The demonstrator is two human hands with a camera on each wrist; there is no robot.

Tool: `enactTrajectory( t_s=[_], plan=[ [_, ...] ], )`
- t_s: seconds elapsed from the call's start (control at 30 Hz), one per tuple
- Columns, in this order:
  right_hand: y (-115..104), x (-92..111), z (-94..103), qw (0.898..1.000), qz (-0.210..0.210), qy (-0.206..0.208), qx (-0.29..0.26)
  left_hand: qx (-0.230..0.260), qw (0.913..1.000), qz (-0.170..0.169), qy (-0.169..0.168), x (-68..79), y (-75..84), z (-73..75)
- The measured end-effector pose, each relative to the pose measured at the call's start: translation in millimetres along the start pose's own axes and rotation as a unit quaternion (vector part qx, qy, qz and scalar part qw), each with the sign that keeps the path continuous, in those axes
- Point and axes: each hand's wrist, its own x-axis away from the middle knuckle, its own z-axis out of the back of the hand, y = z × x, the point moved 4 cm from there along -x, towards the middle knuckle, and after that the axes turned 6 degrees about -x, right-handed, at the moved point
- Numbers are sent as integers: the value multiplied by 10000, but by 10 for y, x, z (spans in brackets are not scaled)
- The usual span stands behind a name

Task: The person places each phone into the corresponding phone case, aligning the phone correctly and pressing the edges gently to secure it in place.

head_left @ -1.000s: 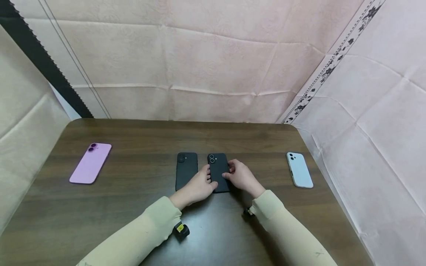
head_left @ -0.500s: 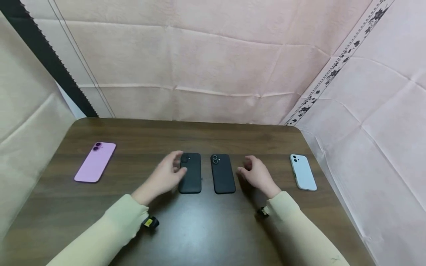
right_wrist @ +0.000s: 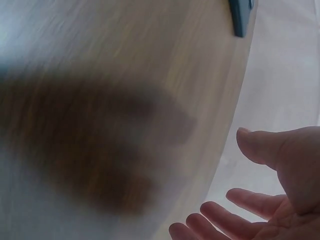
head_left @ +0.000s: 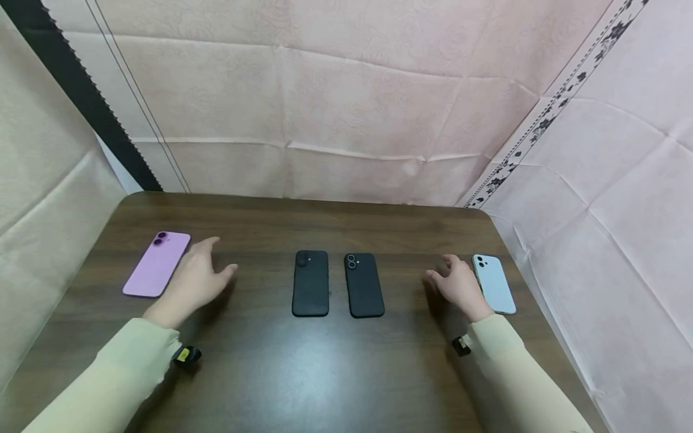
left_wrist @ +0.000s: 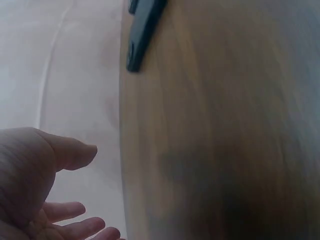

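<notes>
Two black phones lie face down near the table's middle in the head view, a left one (head_left: 311,284) and a right one (head_left: 365,285), with a narrow gap between them. My left hand (head_left: 195,278) is over the table beside the purple phone (head_left: 155,264), its wrist side overlapping that phone's lower right edge. Thumb and fingers are spread, holding nothing. On the other side my right hand (head_left: 461,285) hovers just left of the light blue phone (head_left: 495,284), fingers relaxed and holding nothing. Both wrist views show bare palms with the thumb apart from the fingers.
The brown wooden table (head_left: 303,225) has rounded far corners. Pale cloth hangings (head_left: 352,108) rise behind it and at both sides. A small black wrist device (head_left: 187,355) sits at the left cuff, and another (head_left: 461,345) at the right.
My right hand has let go of the right black phone and moved right, toward the light blue one. My left hand has swung left from the black phones to the purple phone.
</notes>
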Motion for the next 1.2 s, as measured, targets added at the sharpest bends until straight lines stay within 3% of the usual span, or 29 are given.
enactTrajectory(
  t_s=[0.33,0.57,0.9,1.2],
  plan=[
    [201,-32,156,9973,47,548,496,-655,9960,399,451,23,-440,160],
    [387,-31,305,9920,-276,941,797,-1082,9905,813,240,58,-660,257],
    [660,7,414,9832,-1493,641,832,-1141,9898,852,63,70,-799,287],
    [734,-3,358,9823,-1630,305,868,-1277,9870,978,-74,58,-852,319]
  ],
)
